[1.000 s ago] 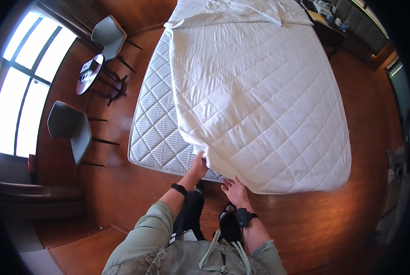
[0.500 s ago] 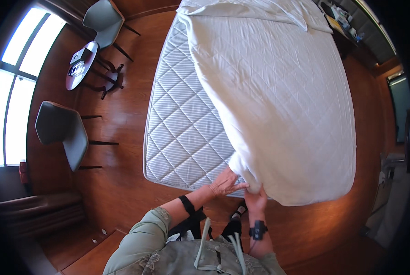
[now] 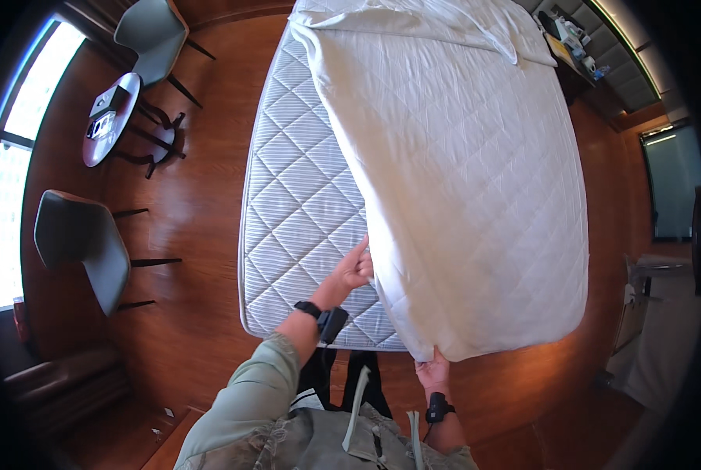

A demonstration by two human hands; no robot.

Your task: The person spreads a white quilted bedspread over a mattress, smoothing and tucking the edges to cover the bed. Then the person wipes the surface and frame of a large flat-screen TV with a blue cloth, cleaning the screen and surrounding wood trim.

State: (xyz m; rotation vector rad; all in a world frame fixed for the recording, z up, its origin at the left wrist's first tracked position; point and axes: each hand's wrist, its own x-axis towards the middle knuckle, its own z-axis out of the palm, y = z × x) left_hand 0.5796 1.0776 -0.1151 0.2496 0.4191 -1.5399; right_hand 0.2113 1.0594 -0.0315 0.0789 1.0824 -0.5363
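A white quilted bed sheet (image 3: 476, 204) lies over most of a striped, quilted mattress (image 3: 299, 207), whose left side shows bare. My left hand (image 3: 353, 269) is at the sheet's slanting left edge, above the striped part, its fingers curled against the cloth and the index finger pointing up along the edge. At the foot of the mattress my right hand (image 3: 432, 371) pinches the sheet's near corner, which hangs slightly past the mattress border. Some of its fingers are hidden by the cloth.
Two grey chairs (image 3: 103, 251) and a small round table (image 3: 135, 102) with a box on it stand left, by the window. Far right is a desk (image 3: 574, 74) with small objects. A covered piece of furniture (image 3: 660, 329) stands at right. The floor is wooden.
My left hand has left the near corner and moved up and left along the sheet's edge. My right hand stays at the corner, slightly lower. The edge now runs straighter, less bunched.
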